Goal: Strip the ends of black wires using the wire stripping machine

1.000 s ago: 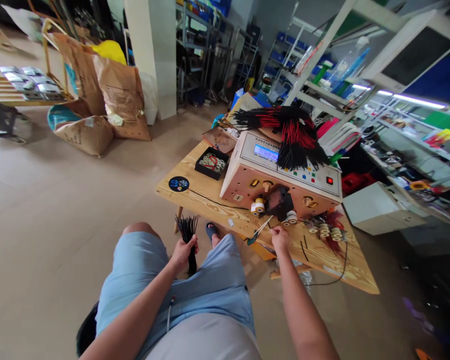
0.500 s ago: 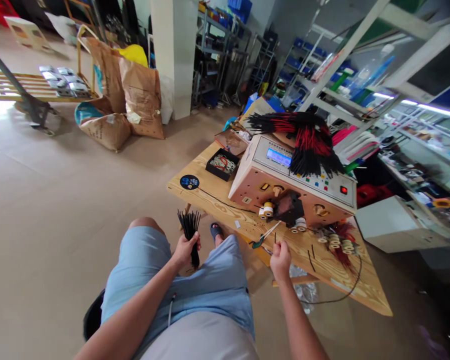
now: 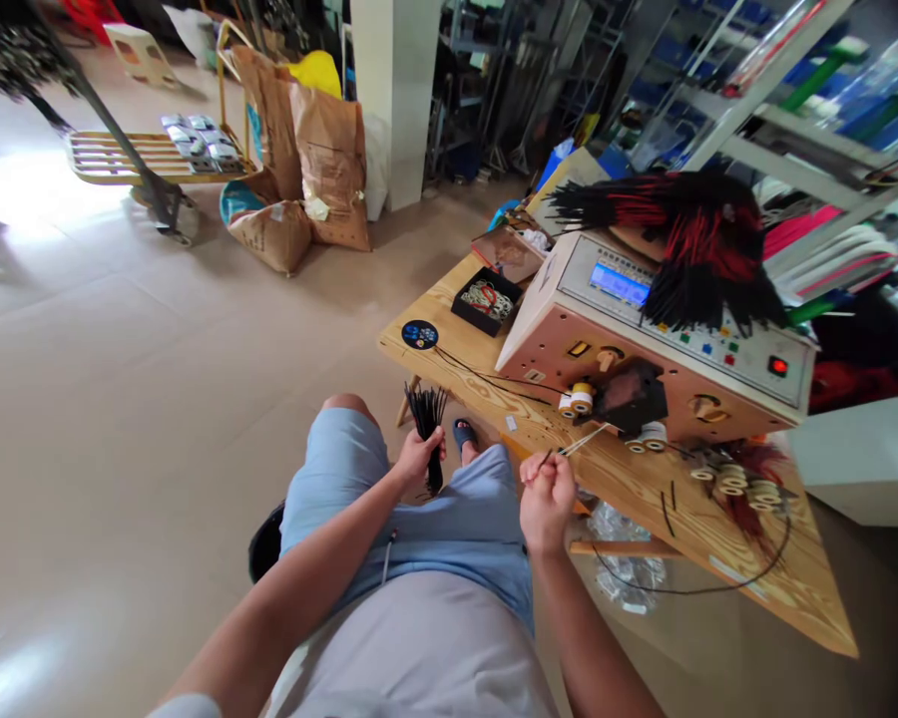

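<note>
My left hand [image 3: 416, 459] is wrapped round a bundle of thin black wires [image 3: 427, 407], their loose ends fanning out at the top, above my lap. My right hand [image 3: 548, 499] is closed in front of the table's near edge. A short dark piece of wire [image 3: 545, 459] pokes out from its fingertips. Just beyond that hand, white tweezer-like prongs [image 3: 585, 440] point toward the machine [image 3: 688, 374]. Two short black wire pieces [image 3: 668, 511] lie on the wooden table [image 3: 636, 489] to the right of this hand.
Red and black wires [image 3: 688, 239] are heaped on the machine. A black box [image 3: 486, 301] of pale wires, a round black disc [image 3: 420, 334] and spool-like rollers [image 3: 733, 481] are on the table. A dark cable [image 3: 688, 592] loops past its edge. Paper sacks [image 3: 329, 165] stand on the floor.
My right hand has moved left, back from the table edge and closer to my left hand, with the wire piece in its fingers. The view has swung left. The left hand keeps its bundle.
</note>
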`<state>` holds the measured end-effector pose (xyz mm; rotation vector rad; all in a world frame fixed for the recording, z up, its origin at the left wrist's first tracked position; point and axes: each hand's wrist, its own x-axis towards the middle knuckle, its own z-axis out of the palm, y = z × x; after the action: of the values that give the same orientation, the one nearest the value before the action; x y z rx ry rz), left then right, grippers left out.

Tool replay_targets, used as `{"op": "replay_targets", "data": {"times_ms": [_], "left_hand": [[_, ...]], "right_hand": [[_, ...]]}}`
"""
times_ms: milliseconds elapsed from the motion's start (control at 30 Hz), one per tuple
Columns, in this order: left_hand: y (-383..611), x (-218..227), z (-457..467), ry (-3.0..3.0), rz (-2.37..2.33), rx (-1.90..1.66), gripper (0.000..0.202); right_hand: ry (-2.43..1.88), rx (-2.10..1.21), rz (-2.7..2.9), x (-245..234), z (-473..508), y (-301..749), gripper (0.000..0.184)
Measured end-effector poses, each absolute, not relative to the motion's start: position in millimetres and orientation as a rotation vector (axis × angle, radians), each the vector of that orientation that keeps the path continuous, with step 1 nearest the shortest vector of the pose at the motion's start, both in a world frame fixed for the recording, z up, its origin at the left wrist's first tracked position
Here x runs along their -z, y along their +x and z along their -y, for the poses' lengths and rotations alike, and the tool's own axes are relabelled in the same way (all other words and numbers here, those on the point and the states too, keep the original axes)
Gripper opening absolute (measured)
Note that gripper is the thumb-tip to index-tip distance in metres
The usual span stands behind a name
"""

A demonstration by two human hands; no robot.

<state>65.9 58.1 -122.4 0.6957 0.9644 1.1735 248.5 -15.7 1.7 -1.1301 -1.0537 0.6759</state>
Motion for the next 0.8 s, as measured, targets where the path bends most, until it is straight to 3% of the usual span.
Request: {"op": "replay_targets", "data": {"times_ms": [133,333,600,800], "left_hand": [[78,120,-69,0.722,-0.972,-1.193,0.049],[87,129,-76,0.780,-0.996,-1.196,0.051],[81,142,-70,0.806,-0.981,-1.175,0.053],[81,136,-73,0.789,-0.932,-1.191,0.054]], "right_hand": [[-1.019,-1.195,0.706,-9,5,235,0.019],[-0.934,-1.613,0.175,-22,-5,231,0.016],[-0.899,-1.647,-0.064,-23,-15,225,0.028],[-0.881,-1.604,0.089,-4,-19,226,0.020]]}}
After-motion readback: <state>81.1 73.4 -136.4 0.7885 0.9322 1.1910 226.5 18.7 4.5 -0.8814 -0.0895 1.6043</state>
